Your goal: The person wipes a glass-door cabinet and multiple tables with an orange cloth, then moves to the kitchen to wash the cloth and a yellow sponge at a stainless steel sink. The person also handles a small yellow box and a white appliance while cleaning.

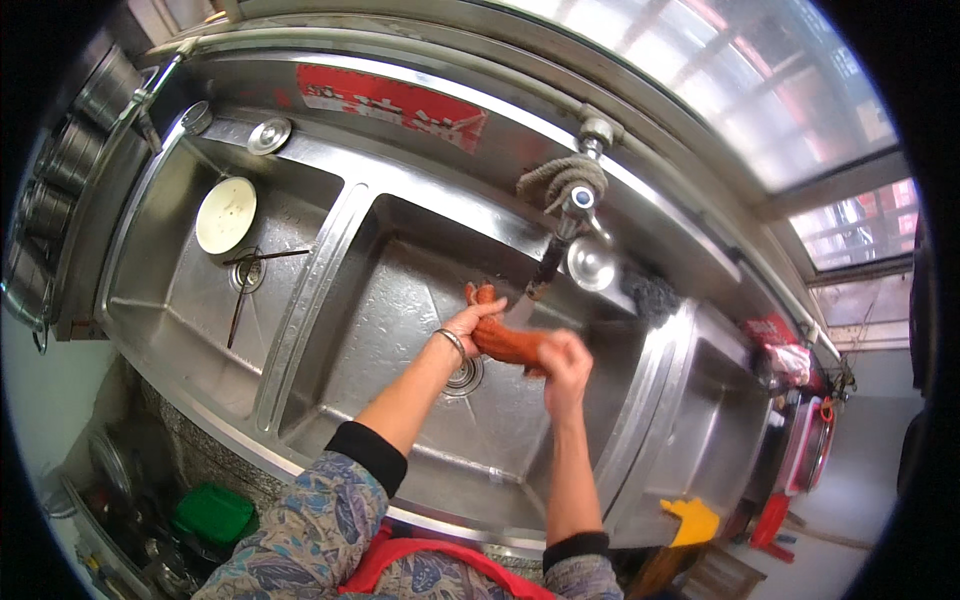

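An orange-red cloth point(510, 343) is stretched and bunched between my two hands over the middle basin of a stainless steel sink. My left hand point(471, 324), with a bangle at the wrist, grips one end of it, and part of the cloth sticks out beyond the fingers. The other end is in my right hand point(564, 361), which is blurred. Just above the cloth hangs the dark spout of a tap point(547, 268), and water seems to run from it. Below the cloth lies the drain point(461, 377), partly covered by my left hand and the cloth.
The left basin holds a pale bowl point(226, 216) and two dark chopsticks point(238, 304). Metal drain covers point(268, 136) and a dark scouring pad point(651, 297) lie on the back ledge. A yellow cloth point(691, 520) hangs at the right basin's front edge. A green container point(214, 514) stands lower left.
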`<state>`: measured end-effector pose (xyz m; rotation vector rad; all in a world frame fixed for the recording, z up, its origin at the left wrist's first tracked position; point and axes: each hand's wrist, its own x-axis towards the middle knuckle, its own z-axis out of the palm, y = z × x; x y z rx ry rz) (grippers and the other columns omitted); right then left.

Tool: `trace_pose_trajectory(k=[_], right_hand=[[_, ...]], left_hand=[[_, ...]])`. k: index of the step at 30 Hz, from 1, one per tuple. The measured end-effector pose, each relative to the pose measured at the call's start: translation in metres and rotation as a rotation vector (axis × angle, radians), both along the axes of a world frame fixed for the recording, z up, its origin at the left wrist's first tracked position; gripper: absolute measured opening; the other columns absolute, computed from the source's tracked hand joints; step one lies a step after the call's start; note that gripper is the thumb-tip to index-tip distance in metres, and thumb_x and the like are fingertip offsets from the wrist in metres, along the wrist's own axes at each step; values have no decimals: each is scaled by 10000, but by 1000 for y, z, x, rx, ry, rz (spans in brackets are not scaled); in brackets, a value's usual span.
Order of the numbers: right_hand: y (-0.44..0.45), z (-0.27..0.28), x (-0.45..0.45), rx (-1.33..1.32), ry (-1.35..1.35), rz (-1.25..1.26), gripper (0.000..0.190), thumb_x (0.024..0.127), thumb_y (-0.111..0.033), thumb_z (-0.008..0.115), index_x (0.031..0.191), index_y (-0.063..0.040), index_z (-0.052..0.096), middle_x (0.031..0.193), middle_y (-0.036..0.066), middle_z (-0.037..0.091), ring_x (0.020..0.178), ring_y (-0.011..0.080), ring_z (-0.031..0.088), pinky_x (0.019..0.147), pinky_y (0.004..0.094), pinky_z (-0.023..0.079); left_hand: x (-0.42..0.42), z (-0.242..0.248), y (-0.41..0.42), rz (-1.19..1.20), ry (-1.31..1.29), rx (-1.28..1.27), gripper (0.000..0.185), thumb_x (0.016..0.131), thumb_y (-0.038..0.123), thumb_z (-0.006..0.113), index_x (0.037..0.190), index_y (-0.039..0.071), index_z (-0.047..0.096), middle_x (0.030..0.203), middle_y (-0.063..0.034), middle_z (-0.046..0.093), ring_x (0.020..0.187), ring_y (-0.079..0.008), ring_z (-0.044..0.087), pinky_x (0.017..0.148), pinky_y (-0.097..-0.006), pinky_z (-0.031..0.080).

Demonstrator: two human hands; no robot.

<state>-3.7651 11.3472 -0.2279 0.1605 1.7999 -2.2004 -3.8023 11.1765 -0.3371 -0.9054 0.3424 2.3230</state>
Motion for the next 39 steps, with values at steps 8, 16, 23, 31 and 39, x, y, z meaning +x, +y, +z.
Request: trace_pose_trajectory(k=[8, 16, 23, 31, 39], right_hand=[[-24, -83, -64, 53, -119, 22, 283, 866, -253, 652, 1030, -27, 609, 906, 28, 643, 773, 102, 591, 648, 243, 480], [-49, -36, -35, -812, -393, 208, 592, 844, -468, 630, 1252, -59, 499, 1129, 116, 611, 1011, 242, 608, 881, 391, 510], [-51, -69, -62, 48, -219, 14, 213, 818, -201, 714, 945, -61, 617, 815, -1, 603, 717, 99, 545, 598, 276, 450], [-25, -31, -25, 472, 133, 118, 586, 819, -310, 691, 1253, 34, 500, 1135, 152, 601, 1042, 236, 580, 844, 333, 481], [-68, 97, -45, 391, 632, -222, 615, 812, 9, 517, 1406, -60, 376, 1368, 123, 445, 1193, 237, 494, 949, 354, 446]], left_hand=[[37, 18, -1, -314, 392, -20, 476, 846, 171, 622, 1272, 39, 455, 1157, -156, 597, 1062, -288, 605, 953, -498, 468], [52, 56, 13, -5, 156, 213, 499, 833, 348, 578, 1271, 130, 480, 1109, -152, 606, 983, -342, 611, 817, -617, 483], [39, 50, 7, -473, 386, -305, 437, 761, 221, 731, 1123, 80, 532, 926, -63, 609, 714, -188, 608, 528, -300, 492], [41, 33, 20, -157, 92, -199, 381, 790, 152, 641, 1154, 126, 536, 1093, -69, 622, 991, -248, 610, 846, -478, 505], [-21, 14, 18, 210, 113, 86, 177, 784, 243, 692, 908, 146, 613, 885, -37, 644, 842, -200, 616, 750, -401, 526]])
